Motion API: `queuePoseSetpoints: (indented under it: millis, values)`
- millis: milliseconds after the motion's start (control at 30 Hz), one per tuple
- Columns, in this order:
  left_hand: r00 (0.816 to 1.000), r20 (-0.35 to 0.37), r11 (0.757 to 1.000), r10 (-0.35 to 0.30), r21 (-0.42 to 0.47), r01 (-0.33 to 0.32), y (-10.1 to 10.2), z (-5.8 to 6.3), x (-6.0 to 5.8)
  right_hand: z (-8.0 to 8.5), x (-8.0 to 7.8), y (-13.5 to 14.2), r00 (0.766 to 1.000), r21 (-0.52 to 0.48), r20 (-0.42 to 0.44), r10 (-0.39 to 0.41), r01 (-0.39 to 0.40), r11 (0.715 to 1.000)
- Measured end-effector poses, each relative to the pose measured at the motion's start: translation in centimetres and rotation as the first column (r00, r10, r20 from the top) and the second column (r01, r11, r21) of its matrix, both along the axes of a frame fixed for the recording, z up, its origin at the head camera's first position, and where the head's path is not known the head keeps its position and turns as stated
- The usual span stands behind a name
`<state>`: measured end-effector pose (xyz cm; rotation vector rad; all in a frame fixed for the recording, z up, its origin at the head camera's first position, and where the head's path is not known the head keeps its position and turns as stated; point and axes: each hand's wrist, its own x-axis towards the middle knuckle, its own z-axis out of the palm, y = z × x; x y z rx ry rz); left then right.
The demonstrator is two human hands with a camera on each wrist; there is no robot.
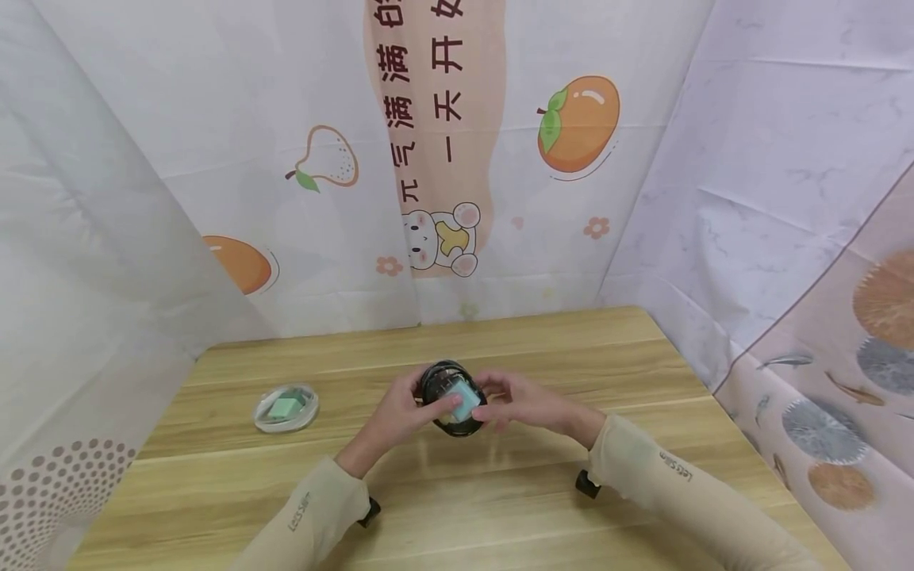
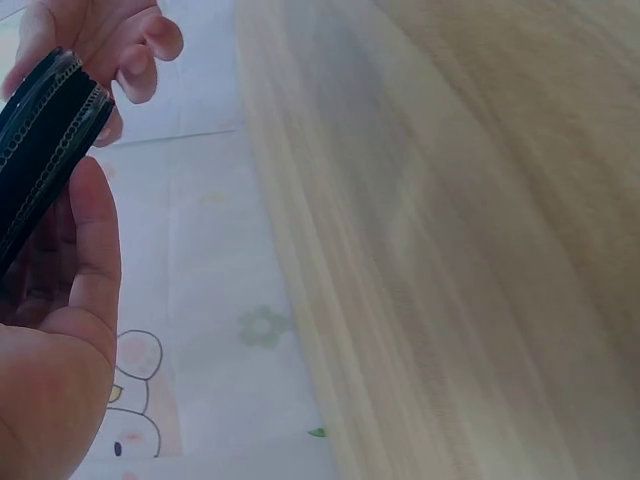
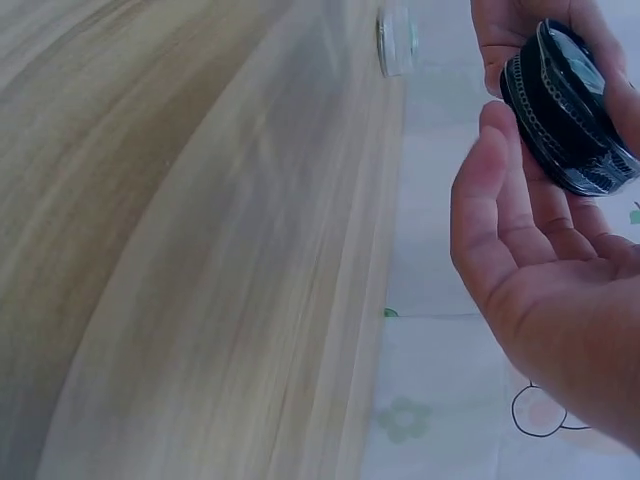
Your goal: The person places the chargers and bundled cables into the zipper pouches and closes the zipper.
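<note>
A round coil of black trim (image 1: pixel 447 373) with pale loop stitching is held up over the table, shiny as if in clear wrap. At its middle shows a light blue block (image 1: pixel 464 399). My left hand (image 1: pixel 403 411) grips the coil's left side, thumb across the face and block. At the right side, my right hand (image 1: pixel 524 400) holds the edge, its thumb tip by the block and fingers bent behind. In the left wrist view the black coil (image 2: pixel 45 140) stands edge-on. The right wrist view shows the coil (image 3: pixel 565 115) tilted above the right palm.
On the wooden table's (image 1: pixel 500 507) left side lies a white coil (image 1: pixel 305 412) with a green block (image 1: pixel 286 408) in it. Printed curtains (image 1: pixel 314 238) hang behind the table and along both sides.
</note>
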<state>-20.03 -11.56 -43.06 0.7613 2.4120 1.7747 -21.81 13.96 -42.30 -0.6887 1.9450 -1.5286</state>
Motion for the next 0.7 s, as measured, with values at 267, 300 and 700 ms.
queuePoseSetpoints:
  millis: [267, 300, 700]
  values:
    - [0.998, 0.055, 1.0, -0.003, -0.017, 0.004, -0.2, -0.9, 0.2, -0.2, 0.0, 0.0, 1.0, 0.011, -0.016, 0.022, -0.021, 1.0]
    - [0.998, 0.062, 1.0, -0.008, -0.012, 0.009, -0.3, -1.0, 0.2, -0.2, 0.0, 0.0, 0.999, 0.008, -0.017, 0.028, -0.028, 1.0]
    - [0.991, 0.129, 0.998, -0.044, -0.029, 0.048, -0.8, -1.3, 0.5, -0.9, -0.2, -0.2, 0.997, 0.015, -0.059, 0.041, -0.04, 0.999]
